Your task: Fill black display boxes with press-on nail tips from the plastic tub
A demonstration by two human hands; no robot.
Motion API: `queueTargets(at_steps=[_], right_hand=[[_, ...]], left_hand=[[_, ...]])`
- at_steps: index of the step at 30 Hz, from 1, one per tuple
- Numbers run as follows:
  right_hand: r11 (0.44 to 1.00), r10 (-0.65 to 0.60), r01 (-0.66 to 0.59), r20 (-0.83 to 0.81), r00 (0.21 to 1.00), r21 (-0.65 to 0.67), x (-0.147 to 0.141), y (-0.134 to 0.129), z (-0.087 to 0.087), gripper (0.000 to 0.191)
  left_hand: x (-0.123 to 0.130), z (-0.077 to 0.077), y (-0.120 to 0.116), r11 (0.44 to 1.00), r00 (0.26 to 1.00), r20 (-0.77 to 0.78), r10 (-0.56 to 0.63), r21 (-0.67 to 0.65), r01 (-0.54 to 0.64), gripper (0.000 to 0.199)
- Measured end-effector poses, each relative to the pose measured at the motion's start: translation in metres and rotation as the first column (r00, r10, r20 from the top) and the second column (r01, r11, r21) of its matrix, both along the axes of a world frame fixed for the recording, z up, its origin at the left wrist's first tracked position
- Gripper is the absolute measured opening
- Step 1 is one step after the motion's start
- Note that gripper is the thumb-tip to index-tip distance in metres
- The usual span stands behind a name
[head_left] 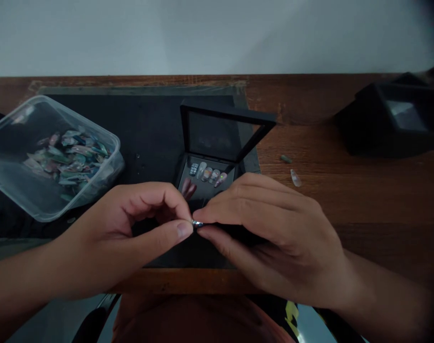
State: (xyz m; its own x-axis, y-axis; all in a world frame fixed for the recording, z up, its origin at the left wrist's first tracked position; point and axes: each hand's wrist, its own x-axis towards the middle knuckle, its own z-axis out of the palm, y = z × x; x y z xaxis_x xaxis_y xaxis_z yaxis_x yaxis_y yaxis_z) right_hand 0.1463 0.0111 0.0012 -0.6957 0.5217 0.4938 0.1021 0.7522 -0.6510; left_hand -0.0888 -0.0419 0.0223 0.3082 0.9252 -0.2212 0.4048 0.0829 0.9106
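Between the fingertips of both hands is a small shiny press-on nail (197, 224), mostly covered by the fingers. My left hand (131, 238) pinches its left end between thumb and forefinger. From the other side my right hand (270, 228) pinches it with thumb and fingers. Just beyond them stands a black display case (226, 114) with its clear-windowed lid raised. A short row of decorated press-on nails (207, 175) lies in the case, and darker pinkish nails (188, 188) sit nearer me. My right hand hides the case's near right part.
A clear plastic tub (55, 209) holding many loose nails (74, 159) stands at the left on a dark mat (148, 124). Two loose pieces, a greenish one (286, 159) and a clear nail (296, 178), lie on the wooden table (374, 195). A black box-shaped object (384, 119) stands at the far right.
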Motion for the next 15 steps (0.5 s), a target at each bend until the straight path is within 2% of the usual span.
queueTargets(at_steps=[7, 11, 15], right_hand=[[0.999, 0.019, -0.019, 0.016, 1.0, -0.029, 0.0004, 0.0016, -0.0012, 0.011], [1.0, 0.001, -0.001, -0.001, 1.0, -0.028, 0.0024, 0.0029, -0.0002, 0.01], [0.994, -0.041, 0.04, -0.008, 0.999, -0.103, 0.0039, 0.0011, 0.0029, 0.009]], left_hand=[[-0.0032, -0.0006, -0.003, 0.997, 0.997, -0.075, -0.035, 0.072, 0.04, 0.013], [-0.0042, -0.0034, -0.0045, 0.989, 0.991, -0.131, 0.003, 0.145, 0.017, 0.008], [-0.0055, -0.0025, -0.0027, 0.972, 0.987, -0.155, 0.03, 0.234, 0.007, 0.009]])
